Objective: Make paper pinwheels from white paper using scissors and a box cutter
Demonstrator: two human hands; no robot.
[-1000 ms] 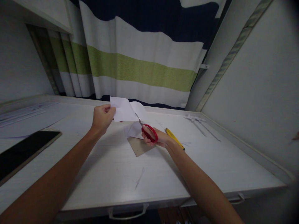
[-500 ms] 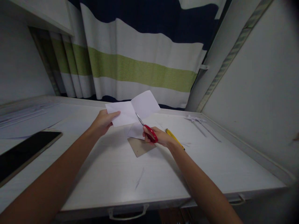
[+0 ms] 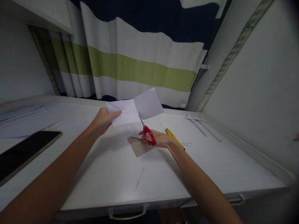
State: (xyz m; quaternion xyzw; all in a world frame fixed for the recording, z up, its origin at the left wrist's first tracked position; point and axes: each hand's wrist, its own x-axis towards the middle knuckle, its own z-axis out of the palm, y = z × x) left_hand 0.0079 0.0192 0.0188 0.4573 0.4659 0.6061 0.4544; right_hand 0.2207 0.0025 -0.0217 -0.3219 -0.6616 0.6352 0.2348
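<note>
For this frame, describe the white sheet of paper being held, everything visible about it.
The white paper sheet is thin, plain and unprinted, held in the air above the desk. The left hand pinches its left edge. It bends along a middle line, the right half tilting up toward the curtain. The red-handled scissors in the right hand meet its lower edge at that line, blades pointing up.

Dim, wide-angle distortion, dark corners.

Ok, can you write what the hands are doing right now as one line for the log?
left hand: holds white paper sheet above desk | right hand: holds red-handled scissors, blades in paper | nearby: yellow utility knife, brown card
</note>
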